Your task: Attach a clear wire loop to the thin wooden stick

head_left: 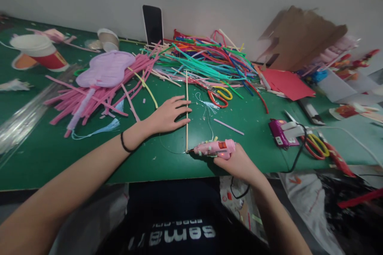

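Note:
My left hand lies flat on the green table, fingers stretched out and pressing on a thin wooden stick that runs away from me. My right hand grips a pink hot glue gun, its nozzle touching the near end of the stick. A thin wire loop curves on the table beside the stick's near end. A black band sits on my left wrist.
A heap of colourful pipe cleaners and pink strips with a lilac shape lies behind. Scissors, a purple device, more scissors, red paper, cardboard, paper cups, a phone.

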Motion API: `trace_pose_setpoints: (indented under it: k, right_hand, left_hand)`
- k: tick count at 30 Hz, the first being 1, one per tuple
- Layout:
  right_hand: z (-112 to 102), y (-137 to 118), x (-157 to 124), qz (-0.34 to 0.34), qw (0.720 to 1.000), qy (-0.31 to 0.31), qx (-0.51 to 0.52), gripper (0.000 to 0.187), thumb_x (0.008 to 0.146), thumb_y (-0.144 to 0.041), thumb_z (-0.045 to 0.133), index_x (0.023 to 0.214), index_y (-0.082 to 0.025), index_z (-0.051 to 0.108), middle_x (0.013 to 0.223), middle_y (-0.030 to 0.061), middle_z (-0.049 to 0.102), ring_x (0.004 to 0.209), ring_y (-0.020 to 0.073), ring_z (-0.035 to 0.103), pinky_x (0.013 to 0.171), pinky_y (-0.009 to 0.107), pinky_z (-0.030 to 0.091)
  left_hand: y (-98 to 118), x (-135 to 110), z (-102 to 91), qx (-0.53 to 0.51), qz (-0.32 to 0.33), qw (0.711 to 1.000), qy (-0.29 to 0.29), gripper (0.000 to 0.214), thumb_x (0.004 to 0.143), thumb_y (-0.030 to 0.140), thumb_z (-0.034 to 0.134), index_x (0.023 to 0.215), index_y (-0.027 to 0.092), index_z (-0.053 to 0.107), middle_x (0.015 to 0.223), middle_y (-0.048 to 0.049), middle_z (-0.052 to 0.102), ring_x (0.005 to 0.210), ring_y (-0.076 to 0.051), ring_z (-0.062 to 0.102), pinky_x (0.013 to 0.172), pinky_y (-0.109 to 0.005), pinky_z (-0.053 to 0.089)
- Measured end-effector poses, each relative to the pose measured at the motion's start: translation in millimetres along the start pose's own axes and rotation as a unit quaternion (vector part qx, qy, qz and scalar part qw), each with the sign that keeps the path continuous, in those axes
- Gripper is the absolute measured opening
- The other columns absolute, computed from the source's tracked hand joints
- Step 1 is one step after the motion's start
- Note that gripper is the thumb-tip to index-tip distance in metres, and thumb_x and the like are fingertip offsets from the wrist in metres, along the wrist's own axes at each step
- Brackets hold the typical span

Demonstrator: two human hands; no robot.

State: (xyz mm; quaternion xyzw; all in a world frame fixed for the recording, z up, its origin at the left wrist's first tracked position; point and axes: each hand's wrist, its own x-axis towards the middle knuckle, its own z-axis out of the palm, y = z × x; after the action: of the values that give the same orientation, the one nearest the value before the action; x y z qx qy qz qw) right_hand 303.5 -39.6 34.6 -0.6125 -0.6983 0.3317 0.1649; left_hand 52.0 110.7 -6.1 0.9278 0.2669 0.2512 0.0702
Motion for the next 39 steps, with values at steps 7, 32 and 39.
trace_pose_setpoints:
  k: [7, 32, 39]
  right_hand:
    - [0.4, 1.6, -0.8, -0.006, 1.000, -0.001, 0.000, 0.016, 0.068, -0.016, 0.053, 0.071, -0.017, 0.069, 0.059, -0.0022, 0.060, 0.055, 0.0126, 0.050, 0.055, 0.023, 0.041]
    - [4.8, 6.6, 1.2, 0.002, 0.998, 0.029, -0.048, 0.014, 0.067, -0.023, 0.053, 0.056, -0.020, 0.045, 0.053, -0.0050, 0.044, 0.052, 0.0100, 0.037, 0.052, 0.024, 0.031]
    - [0.8, 3.1, -0.6, 0.011, 0.999, 0.028, -0.041, 0.008, 0.067, -0.022, 0.052, 0.062, -0.019, 0.057, 0.055, -0.0039, 0.050, 0.054, 0.0106, 0.040, 0.054, 0.024, 0.034]
  left_hand:
    - [-0.3, -0.1, 0.0, -0.011, -0.005, 1.000, -0.002, 0.034, 0.094, 0.043, 0.056, 0.117, 0.020, 0.065, 0.139, -0.0112, 0.059, 0.139, -0.031, 0.042, 0.112, -0.056, 0.037]
    - [0.5, 0.1, -0.5, -0.010, -0.009, 1.000, -0.007, 0.035, 0.094, 0.043, 0.057, 0.118, 0.019, 0.065, 0.139, -0.0118, 0.059, 0.138, -0.030, 0.042, 0.113, -0.055, 0.037]
    - [-0.2, -0.3, 0.0, -0.028, -0.014, 0.999, -0.012, 0.034, 0.093, 0.043, 0.057, 0.118, 0.021, 0.065, 0.140, -0.0111, 0.058, 0.140, -0.031, 0.041, 0.114, -0.056, 0.035]
